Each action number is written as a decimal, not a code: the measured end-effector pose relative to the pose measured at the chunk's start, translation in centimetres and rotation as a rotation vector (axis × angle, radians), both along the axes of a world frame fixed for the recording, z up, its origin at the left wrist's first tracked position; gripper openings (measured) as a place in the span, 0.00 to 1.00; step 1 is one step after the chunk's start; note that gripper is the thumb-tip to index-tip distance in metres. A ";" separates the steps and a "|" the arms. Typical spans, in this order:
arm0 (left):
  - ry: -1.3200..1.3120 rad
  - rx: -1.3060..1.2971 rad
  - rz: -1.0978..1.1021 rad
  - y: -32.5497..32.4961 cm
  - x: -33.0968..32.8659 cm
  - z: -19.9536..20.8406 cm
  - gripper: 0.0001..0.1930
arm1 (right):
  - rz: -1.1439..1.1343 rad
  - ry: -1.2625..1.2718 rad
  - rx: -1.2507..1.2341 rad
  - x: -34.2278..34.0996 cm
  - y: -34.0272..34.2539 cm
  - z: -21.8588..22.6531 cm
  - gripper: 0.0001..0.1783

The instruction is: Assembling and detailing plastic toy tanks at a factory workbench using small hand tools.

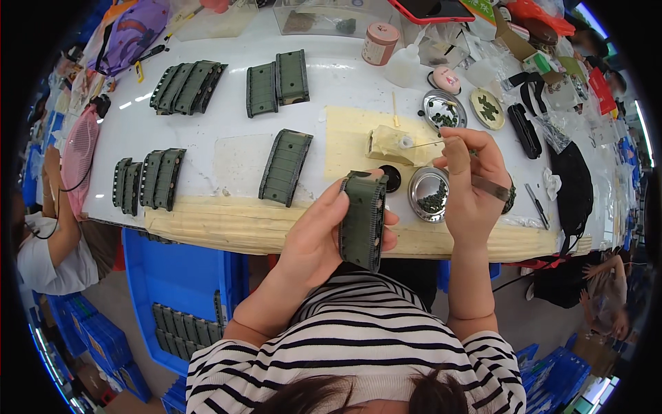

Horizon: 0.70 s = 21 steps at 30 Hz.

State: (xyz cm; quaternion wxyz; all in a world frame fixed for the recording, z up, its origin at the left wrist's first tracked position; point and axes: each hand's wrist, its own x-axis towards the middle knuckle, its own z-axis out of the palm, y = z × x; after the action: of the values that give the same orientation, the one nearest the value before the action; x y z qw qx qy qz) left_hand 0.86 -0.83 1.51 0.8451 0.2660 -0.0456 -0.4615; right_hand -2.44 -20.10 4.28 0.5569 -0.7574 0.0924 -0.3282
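Note:
My left hand (pixel 314 231) is closed around a dark green ribbed plastic panel (pixel 361 221) with toothed edges, held upright in front of my chest. My right hand (pixel 472 183) pinches a thin needle-like tool (pixel 429 144) between thumb and fingers. Its tip is at a small white nozzle (pixel 405 142) on a yellow tape-wrapped block (pixel 386 146). From the right palm sticks out a flat greyish strip (pixel 491 188); I cannot tell whether it belongs to the same tool. A round tin of small dark green pieces (pixel 429 195) lies just left of this hand.
More green panels (pixel 285 168) lie in groups on the white table, at left and centre. Beyond the block are a second tin (pixel 445 110), a round dish (pixel 487 108) and a pink jar (pixel 380 43). A blue bin (pixel 176 276) with panels stands below the table edge.

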 end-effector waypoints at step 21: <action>-1.078 0.637 0.323 1.2 -0.2 0.6 0.34 | 0.429 -0.019 0.272 -1.3 2.7 0.7 0.12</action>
State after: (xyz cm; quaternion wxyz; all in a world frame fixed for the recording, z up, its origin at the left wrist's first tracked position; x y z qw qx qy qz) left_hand 0.67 0.35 2.07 0.6421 0.7018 -0.2838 -0.1210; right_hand -3.76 -17.43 4.97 0.7115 -0.6745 -0.0323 -0.1944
